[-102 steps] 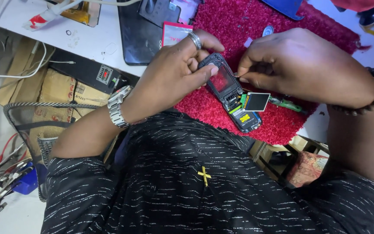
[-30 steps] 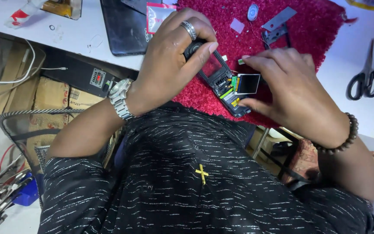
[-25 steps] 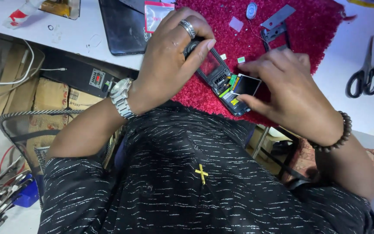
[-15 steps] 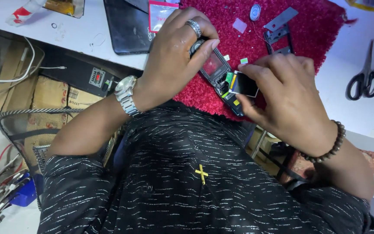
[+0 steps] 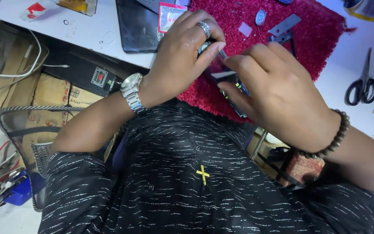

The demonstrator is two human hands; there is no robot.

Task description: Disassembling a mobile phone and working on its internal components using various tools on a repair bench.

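Both hands' fingers closed on small opened phone (image 5: pixel 230 84), over red mat (image 5: pixel 317 39).

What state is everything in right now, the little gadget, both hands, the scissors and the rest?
Small opened device: casing off, insides exposed, held over the red mat.
Left hand: gripping the device's top end.
Right hand: covering the device's lower part.
Scissors: lying on the white table, blades closed.
Dark phone: lying flat, screen off.

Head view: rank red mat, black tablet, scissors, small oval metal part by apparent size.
1. red mat
2. black tablet, partly cut off by the frame edge
3. scissors
4. small oval metal part
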